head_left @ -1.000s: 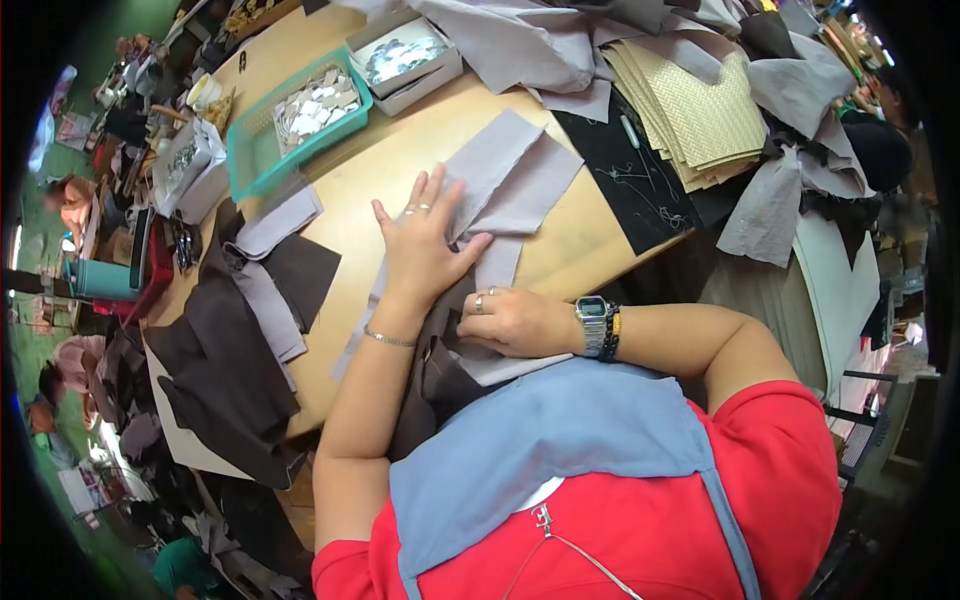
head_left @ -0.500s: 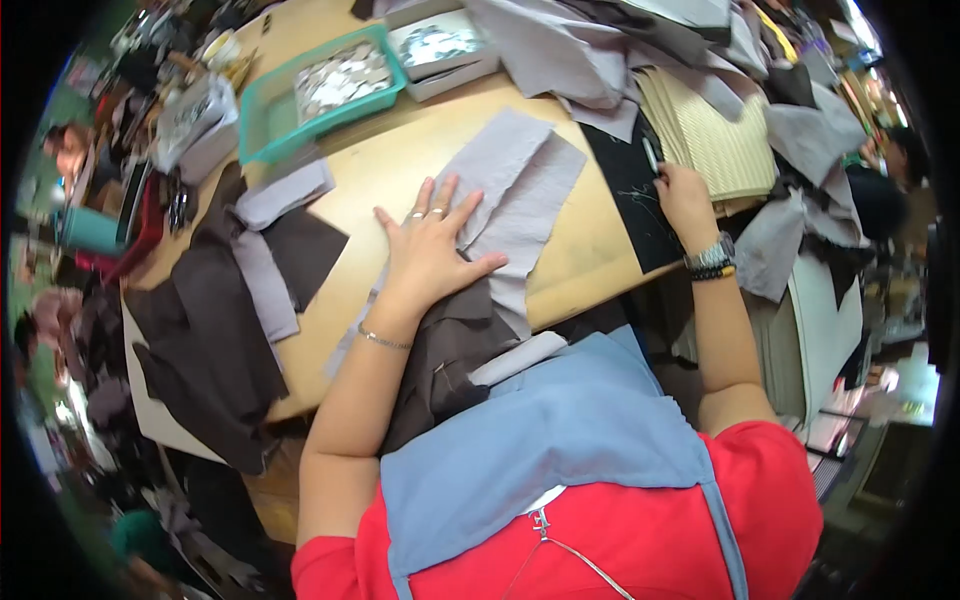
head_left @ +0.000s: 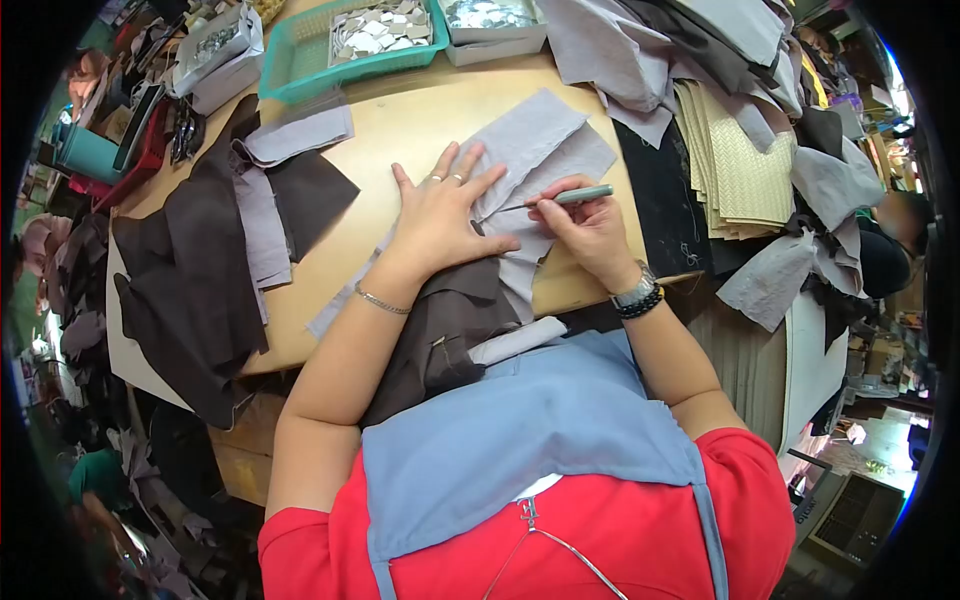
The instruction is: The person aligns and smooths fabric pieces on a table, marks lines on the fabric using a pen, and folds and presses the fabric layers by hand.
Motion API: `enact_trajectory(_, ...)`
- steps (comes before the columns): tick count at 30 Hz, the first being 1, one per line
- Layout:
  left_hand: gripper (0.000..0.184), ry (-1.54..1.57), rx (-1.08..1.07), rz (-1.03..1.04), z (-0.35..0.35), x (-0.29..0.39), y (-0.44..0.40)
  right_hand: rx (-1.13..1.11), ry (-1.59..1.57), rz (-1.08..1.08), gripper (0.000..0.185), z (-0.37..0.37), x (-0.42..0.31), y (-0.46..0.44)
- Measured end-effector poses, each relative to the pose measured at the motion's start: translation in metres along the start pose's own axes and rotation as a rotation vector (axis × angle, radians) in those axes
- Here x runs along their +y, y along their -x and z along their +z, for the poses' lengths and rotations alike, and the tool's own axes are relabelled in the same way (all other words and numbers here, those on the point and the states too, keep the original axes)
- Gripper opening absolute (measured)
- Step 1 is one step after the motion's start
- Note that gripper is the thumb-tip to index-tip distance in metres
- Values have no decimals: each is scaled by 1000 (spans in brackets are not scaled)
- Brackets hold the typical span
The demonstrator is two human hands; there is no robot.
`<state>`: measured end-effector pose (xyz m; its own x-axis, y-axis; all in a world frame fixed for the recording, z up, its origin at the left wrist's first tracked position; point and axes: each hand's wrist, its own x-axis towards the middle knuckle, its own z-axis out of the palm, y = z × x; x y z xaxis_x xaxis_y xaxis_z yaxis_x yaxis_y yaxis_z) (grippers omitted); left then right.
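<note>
My left hand (head_left: 440, 215) lies flat with fingers spread, pressing on a light grey-lilac fabric piece (head_left: 525, 135) and the dark brown piece (head_left: 460, 310) joined or overlapped with it. In my right hand (head_left: 590, 235) is a slim pen-like tool (head_left: 583, 194) with a grey-green handle. Its thin tip points left toward the grey fabric, close to the left fingers; whether it is a pen or an awl I cannot tell. The brown piece hangs over the table edge by the blue apron (head_left: 530, 420).
Left on the table (head_left: 390, 125) lies another brown and grey piece (head_left: 200, 260). At the back stand a teal basket (head_left: 290, 75) of small pale pieces and a white box (head_left: 495, 48). Cream textured sheets (head_left: 740, 175) and grey scraps (head_left: 850, 180) are piled at right.
My right hand has brought the pen-like tool from the dark strip at right over to the grey fabric beside my left hand. The left hand stays spread on the fabric; the view has shifted slightly.
</note>
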<state>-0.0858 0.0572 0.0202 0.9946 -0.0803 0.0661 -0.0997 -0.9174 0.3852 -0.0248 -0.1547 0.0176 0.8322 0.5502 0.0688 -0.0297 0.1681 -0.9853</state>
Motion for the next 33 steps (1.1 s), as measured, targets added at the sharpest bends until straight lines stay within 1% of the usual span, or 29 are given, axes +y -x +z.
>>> enact_trajectory(2,97,9,2,0,0,-1,0,-45,9,17,12,3,11,1)
enact_trajectory(5,97,18,-2,-2,0,0,0,-36,87,17,12,5,9,3)
enact_trajectory(8,96,17,9,-2,-1,2,-1,-43,79,11,12,3,15,1)
enact_trajectory(14,94,12,18,-4,-1,2,-1,79,252,-110,12,2,10,1)
enact_trajectory(17,95,10,3,-8,-2,3,0,144,144,-54,13,-1,10,-1)
enact_trajectory(20,95,14,5,-8,-2,2,-1,110,195,-112,13,-4,15,-1)
enact_trajectory(26,94,25,7,-8,-2,3,0,129,168,-148,13,-2,15,-1)
enact_trajectory(33,97,5,-31,-9,-3,3,-1,130,269,-122,14,-4,17,-3)
